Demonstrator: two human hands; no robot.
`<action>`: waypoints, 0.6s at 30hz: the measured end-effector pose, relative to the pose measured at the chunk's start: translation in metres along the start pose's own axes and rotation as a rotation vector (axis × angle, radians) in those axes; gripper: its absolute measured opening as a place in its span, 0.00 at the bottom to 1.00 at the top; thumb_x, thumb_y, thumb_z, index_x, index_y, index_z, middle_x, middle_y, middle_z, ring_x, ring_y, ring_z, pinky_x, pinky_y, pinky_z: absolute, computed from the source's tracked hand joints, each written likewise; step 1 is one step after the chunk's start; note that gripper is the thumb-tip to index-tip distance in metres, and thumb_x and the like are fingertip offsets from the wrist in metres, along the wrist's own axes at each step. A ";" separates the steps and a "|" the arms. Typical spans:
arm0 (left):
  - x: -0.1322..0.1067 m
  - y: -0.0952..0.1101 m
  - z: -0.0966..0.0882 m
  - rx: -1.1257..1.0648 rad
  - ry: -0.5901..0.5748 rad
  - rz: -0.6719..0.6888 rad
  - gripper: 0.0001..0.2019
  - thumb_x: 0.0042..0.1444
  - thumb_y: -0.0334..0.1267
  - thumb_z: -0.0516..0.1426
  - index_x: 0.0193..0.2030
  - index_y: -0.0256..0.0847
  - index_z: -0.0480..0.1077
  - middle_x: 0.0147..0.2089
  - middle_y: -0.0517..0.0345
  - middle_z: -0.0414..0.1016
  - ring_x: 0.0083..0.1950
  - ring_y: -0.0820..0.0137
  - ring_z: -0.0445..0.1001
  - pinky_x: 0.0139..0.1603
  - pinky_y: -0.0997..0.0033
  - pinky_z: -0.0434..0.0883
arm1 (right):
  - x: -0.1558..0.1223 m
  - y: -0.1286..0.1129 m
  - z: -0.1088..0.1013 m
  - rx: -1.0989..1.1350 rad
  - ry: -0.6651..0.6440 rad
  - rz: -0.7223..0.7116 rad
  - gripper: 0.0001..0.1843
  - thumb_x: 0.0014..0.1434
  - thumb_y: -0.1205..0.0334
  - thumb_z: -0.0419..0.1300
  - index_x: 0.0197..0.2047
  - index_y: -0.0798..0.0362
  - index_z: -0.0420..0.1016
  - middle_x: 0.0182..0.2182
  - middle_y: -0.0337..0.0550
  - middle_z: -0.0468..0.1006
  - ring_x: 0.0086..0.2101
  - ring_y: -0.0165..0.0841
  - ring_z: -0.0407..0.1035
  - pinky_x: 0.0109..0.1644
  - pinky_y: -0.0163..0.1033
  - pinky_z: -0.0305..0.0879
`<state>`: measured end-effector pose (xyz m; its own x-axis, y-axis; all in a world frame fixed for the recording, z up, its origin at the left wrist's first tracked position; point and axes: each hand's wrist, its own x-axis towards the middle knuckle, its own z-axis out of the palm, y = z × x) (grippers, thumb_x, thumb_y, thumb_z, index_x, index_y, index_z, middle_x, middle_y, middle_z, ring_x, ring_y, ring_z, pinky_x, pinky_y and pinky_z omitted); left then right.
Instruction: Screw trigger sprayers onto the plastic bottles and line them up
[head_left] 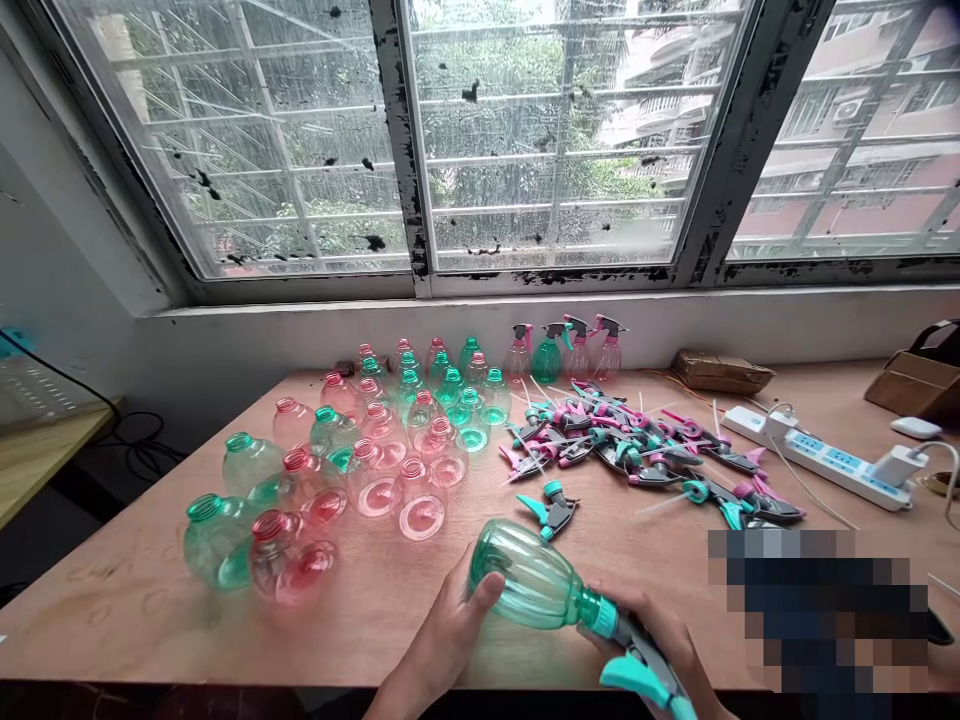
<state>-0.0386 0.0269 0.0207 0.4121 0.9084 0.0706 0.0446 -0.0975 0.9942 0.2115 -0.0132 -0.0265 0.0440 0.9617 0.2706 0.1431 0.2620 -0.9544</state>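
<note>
A clear green spray bottle point(525, 578) lies tilted in front of me, its base up to the left and its neck down to the right. My left hand point(457, 610) is wrapped round the base end, thumb on the near side. At the neck sits a turquoise collar with a grey and turquoise trigger sprayer head point(643, 650). My right hand point(664, 635) grips the collar and sprayer from behind, with most of its fingers hidden. Just beyond the bottle lies a loose grey and turquoise sprayer head point(553, 510) on the wooden table point(150, 620).
Several open pink bottles point(421, 500) and green bottles point(214, 540) stand on the left. A heap of sprayer heads point(607, 435) covers the middle right. Several assembled spray bottles point(547, 355) stand by the wall. A white power strip point(825, 455) and brown package point(720, 372) lie right.
</note>
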 end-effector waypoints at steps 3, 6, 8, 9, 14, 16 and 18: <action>-0.002 0.001 0.001 0.012 -0.025 0.010 0.29 0.65 0.57 0.53 0.68 0.45 0.64 0.66 0.53 0.73 0.65 0.51 0.69 0.67 0.56 0.63 | 0.004 0.004 -0.003 -0.121 0.030 -0.001 0.15 0.49 0.55 0.74 0.42 0.43 0.83 0.33 0.42 0.87 0.31 0.46 0.79 0.33 0.43 0.76; -0.005 0.001 0.001 0.030 -0.058 0.011 0.31 0.65 0.55 0.55 0.71 0.47 0.59 0.70 0.53 0.67 0.69 0.51 0.65 0.72 0.55 0.58 | 0.007 0.000 -0.002 -0.046 0.054 0.080 0.14 0.51 0.52 0.73 0.41 0.45 0.82 0.28 0.39 0.83 0.29 0.41 0.76 0.31 0.41 0.75; -0.006 -0.003 0.000 0.045 -0.071 -0.002 0.34 0.64 0.54 0.58 0.73 0.48 0.55 0.72 0.52 0.64 0.72 0.50 0.60 0.74 0.52 0.55 | 0.009 -0.002 -0.003 0.060 0.050 0.154 0.15 0.52 0.50 0.72 0.40 0.46 0.80 0.22 0.36 0.79 0.24 0.37 0.72 0.28 0.39 0.71; -0.007 -0.005 0.000 0.058 -0.068 -0.013 0.36 0.63 0.53 0.59 0.74 0.48 0.54 0.74 0.51 0.62 0.74 0.50 0.57 0.76 0.51 0.53 | 0.010 -0.001 -0.003 0.105 0.036 0.189 0.15 0.53 0.49 0.71 0.40 0.47 0.79 0.20 0.35 0.77 0.22 0.36 0.69 0.26 0.39 0.69; -0.008 -0.018 0.000 0.168 -0.037 -0.039 0.47 0.60 0.47 0.64 0.77 0.53 0.37 0.81 0.54 0.42 0.80 0.55 0.39 0.79 0.49 0.37 | 0.016 0.007 -0.012 0.167 -0.075 0.251 0.19 0.56 0.46 0.68 0.44 0.49 0.76 0.19 0.34 0.75 0.22 0.35 0.67 0.29 0.41 0.67; -0.008 -0.021 0.000 0.183 -0.039 -0.030 0.47 0.62 0.47 0.62 0.77 0.54 0.34 0.81 0.55 0.37 0.80 0.55 0.37 0.79 0.49 0.35 | 0.017 0.008 -0.012 0.161 -0.099 0.262 0.21 0.56 0.45 0.68 0.46 0.51 0.76 0.20 0.34 0.74 0.23 0.35 0.66 0.30 0.41 0.67; -0.009 -0.023 0.000 0.174 -0.040 -0.036 0.47 0.63 0.46 0.61 0.77 0.56 0.32 0.81 0.56 0.35 0.80 0.55 0.37 0.79 0.47 0.35 | 0.017 0.006 -0.010 0.168 -0.112 0.271 0.22 0.56 0.44 0.67 0.46 0.52 0.77 0.20 0.34 0.73 0.23 0.34 0.65 0.29 0.41 0.65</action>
<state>-0.0431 0.0213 -0.0030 0.4436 0.8958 0.0286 0.2153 -0.1375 0.9668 0.2229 0.0034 -0.0266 -0.0517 0.9987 -0.0025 -0.0244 -0.0038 -0.9997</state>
